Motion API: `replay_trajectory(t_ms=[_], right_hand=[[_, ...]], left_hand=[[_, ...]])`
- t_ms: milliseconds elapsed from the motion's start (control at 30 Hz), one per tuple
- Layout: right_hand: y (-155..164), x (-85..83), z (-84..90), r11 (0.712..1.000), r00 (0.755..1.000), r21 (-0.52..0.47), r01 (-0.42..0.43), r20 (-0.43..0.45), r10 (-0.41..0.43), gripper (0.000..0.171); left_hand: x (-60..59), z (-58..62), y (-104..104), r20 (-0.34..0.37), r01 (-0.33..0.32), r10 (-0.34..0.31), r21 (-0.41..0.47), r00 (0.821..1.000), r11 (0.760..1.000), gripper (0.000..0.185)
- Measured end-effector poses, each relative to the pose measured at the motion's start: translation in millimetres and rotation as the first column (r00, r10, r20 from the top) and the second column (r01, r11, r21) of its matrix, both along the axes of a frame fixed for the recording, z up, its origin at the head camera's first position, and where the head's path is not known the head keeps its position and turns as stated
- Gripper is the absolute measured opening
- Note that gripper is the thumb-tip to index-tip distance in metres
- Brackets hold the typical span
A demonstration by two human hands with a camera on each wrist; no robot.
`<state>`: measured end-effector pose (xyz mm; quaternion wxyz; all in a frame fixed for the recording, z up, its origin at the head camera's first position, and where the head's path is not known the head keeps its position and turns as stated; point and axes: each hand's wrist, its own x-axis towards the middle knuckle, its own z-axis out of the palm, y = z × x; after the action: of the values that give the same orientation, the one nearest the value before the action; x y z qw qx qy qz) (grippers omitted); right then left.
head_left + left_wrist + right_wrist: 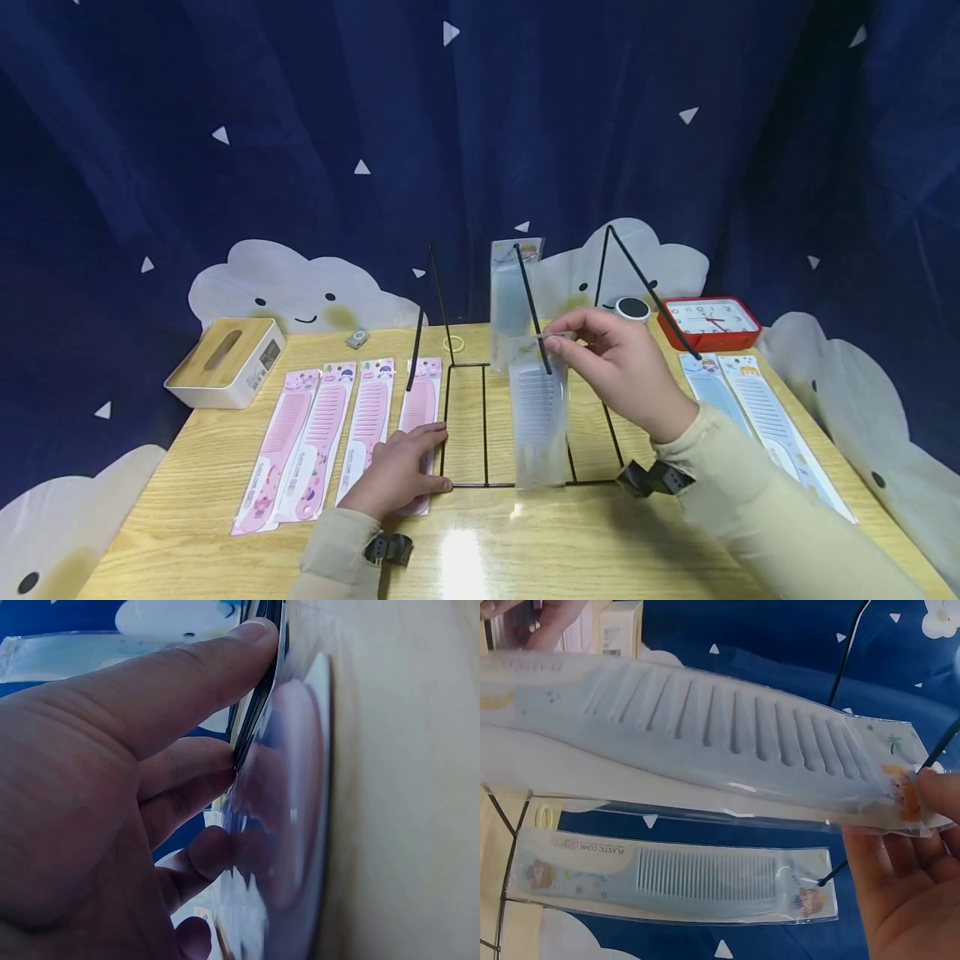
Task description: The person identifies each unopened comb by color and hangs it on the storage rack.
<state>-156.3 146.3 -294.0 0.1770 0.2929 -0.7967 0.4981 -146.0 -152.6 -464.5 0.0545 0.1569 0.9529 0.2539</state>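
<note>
A black wire display rack point(525, 417) stands mid-table. My right hand point(622, 367) pinches the top of a packaged pale blue comb point(538, 417) at the middle hook; the pack point(705, 735) hangs down over the rack. Behind it another blue comb pack point(512, 300) hangs on the same hook, also visible in the right wrist view point(675, 877). My left hand point(401, 471) lies with fingers extended on the rack's left front corner and the nearest pink comb pack point(420, 408). In the left wrist view my fingers point(172, 690) press on glossy plastic point(285, 825).
Three more pink comb packs point(315, 442) lie left of the rack, two blue ones point(750, 408) on the right. A wooden-topped tissue box point(225, 362) sits far left, a red clock point(708, 322) and round white object point(632, 308) behind, a yellow ring point(453, 342) near the curtain.
</note>
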Motion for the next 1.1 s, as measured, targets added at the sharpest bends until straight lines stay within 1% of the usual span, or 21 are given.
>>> replay_trajectory(t_ms=[167, 400, 700, 800, 933, 1100], right_hand=[[-4, -13.7, 2.2, 0.999, 0.999, 0.021, 0.044, 0.023, -0.045, 0.005], [-6, -39.2, 5.2, 0.996, 0.995, 0.043, 0.072, 0.063, -0.075, 0.012], [-16, -79.1, 8.9, 0.995, 0.994, 0.053, 0.089, 0.054, -0.092, 0.015], [-18, -90.4, 11.0, 0.992, 0.992, 0.062, 0.106, 0.055, -0.110, 0.015], [-18, -99.1, 12.9, 0.989, 0.988, 0.066, 0.129, 0.076, -0.134, 0.014], [-19, -101.9, 15.6, 0.989, 0.985, 0.075, 0.131, 0.101, -0.138, 0.014]], left_hand=[[-0.1, 1.2, 0, 0.003, 0.005, -0.005, 0.010, 1.000, 1.000, 0.074], [-0.5, 1.7, 0, 0.001, 0.006, -0.006, 0.020, 1.000, 1.000, 0.074], [0.6, 1.5, -1, 0.001, 0.004, -0.004, 0.012, 1.000, 1.000, 0.074], [0.8, 1.1, -2, 0.008, 0.005, -0.005, 0.013, 1.000, 1.000, 0.073], [0.4, 0.7, -2, 0.005, 0.015, -0.015, 0.005, 1.000, 1.000, 0.073], [0.0, 0.7, -2, -0.007, 0.017, -0.017, -0.002, 1.000, 1.000, 0.074]])
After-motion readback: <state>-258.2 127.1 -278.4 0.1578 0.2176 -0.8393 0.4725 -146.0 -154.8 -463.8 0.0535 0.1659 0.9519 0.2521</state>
